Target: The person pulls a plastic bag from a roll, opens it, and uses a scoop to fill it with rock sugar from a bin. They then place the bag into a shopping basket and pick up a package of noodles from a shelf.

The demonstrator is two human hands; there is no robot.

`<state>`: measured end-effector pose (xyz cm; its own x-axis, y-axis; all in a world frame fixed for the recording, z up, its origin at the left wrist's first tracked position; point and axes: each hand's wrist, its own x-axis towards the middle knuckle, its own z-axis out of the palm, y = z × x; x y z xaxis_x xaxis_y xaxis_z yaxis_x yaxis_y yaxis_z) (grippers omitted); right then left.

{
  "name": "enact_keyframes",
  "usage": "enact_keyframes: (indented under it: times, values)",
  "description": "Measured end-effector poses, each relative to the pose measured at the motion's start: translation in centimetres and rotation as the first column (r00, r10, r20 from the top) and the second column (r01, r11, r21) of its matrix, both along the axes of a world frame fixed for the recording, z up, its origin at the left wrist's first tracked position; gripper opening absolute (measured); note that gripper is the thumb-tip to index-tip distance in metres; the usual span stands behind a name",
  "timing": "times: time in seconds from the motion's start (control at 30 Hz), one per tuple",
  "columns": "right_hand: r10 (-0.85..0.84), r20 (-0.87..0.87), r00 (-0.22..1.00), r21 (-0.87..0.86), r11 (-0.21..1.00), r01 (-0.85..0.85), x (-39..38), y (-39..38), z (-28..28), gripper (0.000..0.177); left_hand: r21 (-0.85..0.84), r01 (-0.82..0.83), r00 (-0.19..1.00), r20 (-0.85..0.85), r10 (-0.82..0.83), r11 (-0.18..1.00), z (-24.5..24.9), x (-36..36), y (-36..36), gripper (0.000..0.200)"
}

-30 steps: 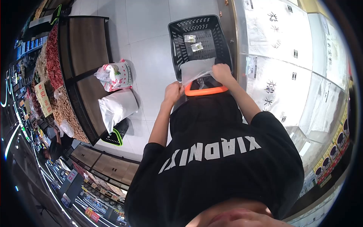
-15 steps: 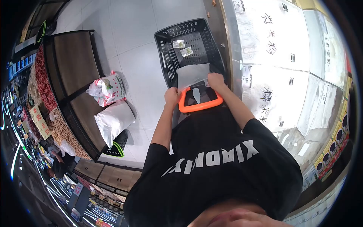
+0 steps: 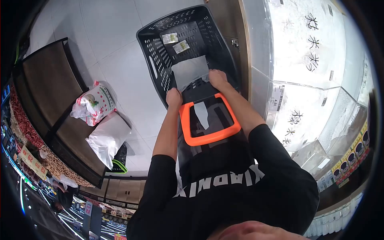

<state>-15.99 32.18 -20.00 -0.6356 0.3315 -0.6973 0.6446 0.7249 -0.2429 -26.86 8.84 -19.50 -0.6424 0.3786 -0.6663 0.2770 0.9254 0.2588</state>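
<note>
My left hand (image 3: 174, 97) and my right hand (image 3: 218, 79) are closed on the near corners of a white, partly see-through sheet or bag (image 3: 190, 72), stretched between them inside a black shopping basket (image 3: 145, 36). Two small packs, one (image 3: 169, 38) and another (image 3: 181, 47), lie on the basket floor beyond it. The basket's orange handle (image 3: 212, 138) is nearest my body, below both hands.
On the left, a red and white sack (image 3: 98, 102) and a white sack (image 3: 109, 138) stand by a wooden-sided display (image 3: 52, 76). Bins of white powder (image 3: 308, 44) run along the right. Another person (image 3: 63, 198) is at lower left.
The view has shifted, so the basket and handle look larger. Both hands have moved a little farther over the basket from the orange handle, still with the white sheet between them.
</note>
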Motion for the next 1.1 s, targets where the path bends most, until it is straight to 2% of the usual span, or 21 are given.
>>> enact_keyframes:
  times: [0.03, 0.17, 0.23, 0.33, 0.37, 0.47, 0.53, 0.57, 0.63, 0.77, 0.87, 0.97, 1.07, 1.1]
  values:
    - [0.001, 0.023, 1.000, -0.004, 1.000, -0.001, 0.0, 0.0, -0.7, 0.019, -0.055, -0.008, 1.000, 0.015, 0.009, 0.998, -0.4, 0.0, 0.5, 0.031]
    - [-0.023, 0.059, 0.998, -0.023, 0.999, 0.024, -0.7, 0.4, -2.0, 0.021, -0.105, 0.028, 0.998, 0.054, -0.022, 0.994, -1.6, -0.3, 1.4, 0.030]
    - [-0.056, 0.088, 0.995, -0.085, 0.994, 0.064, -0.8, -0.5, -0.6, 0.024, -0.115, 0.059, 0.997, 0.057, -0.053, 0.992, -0.5, -0.4, 1.3, 0.027]
    - [-0.082, 0.096, 0.992, -0.175, 0.980, 0.097, -2.4, -0.5, 1.6, 0.030, -0.075, 0.046, 0.991, 0.126, -0.036, 0.996, 0.6, -0.7, 1.4, 0.029]
    - [-0.075, 0.082, 0.994, -0.196, 0.976, 0.090, -2.6, -0.7, 2.5, 0.032, -0.013, 0.059, 0.987, 0.147, -0.056, 0.998, 1.3, -0.6, 1.1, 0.029]
    - [-0.040, -0.010, 0.999, -0.256, 0.966, 0.036, -3.0, -1.3, 6.3, 0.033, 0.102, 0.039, 0.963, 0.262, -0.064, 0.994, 4.0, -0.3, 0.9, 0.028]
    - [-0.017, -0.097, 0.995, -0.279, 0.960, -0.010, -2.5, -1.9, 8.2, 0.033, 0.173, 0.004, 0.944, 0.326, -0.061, 0.985, 7.7, -0.1, 1.4, 0.028]
    - [-0.028, -0.162, 0.986, -0.269, 0.963, -0.017, -1.8, -2.4, 9.3, 0.029, 0.274, -0.055, 0.927, 0.372, -0.053, 0.960, 10.0, 0.1, 1.6, 0.024]
    - [-0.018, -0.205, 0.979, -0.280, 0.959, -0.041, -0.7, -2.8, 12.7, 0.028, 0.354, -0.032, 0.951, 0.299, -0.081, 0.935, 12.6, 1.2, 1.5, 0.024]
    - [0.013, -0.282, 0.959, -0.278, 0.956, -0.094, 2.2, -3.2, 19.5, 0.030, 0.432, -0.031, 0.935, 0.332, -0.127, 0.901, 19.5, 3.1, 1.6, 0.032]
    - [0.000, -0.326, 0.946, -0.266, 0.960, -0.091, 5.0, -3.8, 23.9, 0.035, 0.444, 0.031, 0.914, 0.350, -0.205, 0.896, 21.5, 4.1, 0.7, 0.038]
    - [-0.094, -0.208, 0.974, -0.302, 0.953, 0.028, 5.9, -4.7, 28.3, 0.040, 0.513, 0.002, 0.845, 0.458, -0.276, 0.859, 24.0, 2.8, 0.7, 0.042]
    - [-0.025, -0.432, 0.902, -0.168, 0.984, -0.054, 6.1, -5.8, 28.6, 0.043, 0.522, 0.135, 0.838, 0.394, -0.379, 0.842, 24.6, 1.7, 0.6, 0.042]
    - [0.021, -0.437, 0.899, -0.124, 0.989, -0.083, 5.6, -6.0, 29.1, 0.044, 0.502, 0.157, 0.821, 0.412, -0.395, 0.850, 24.8, 1.2, 0.7, 0.042]
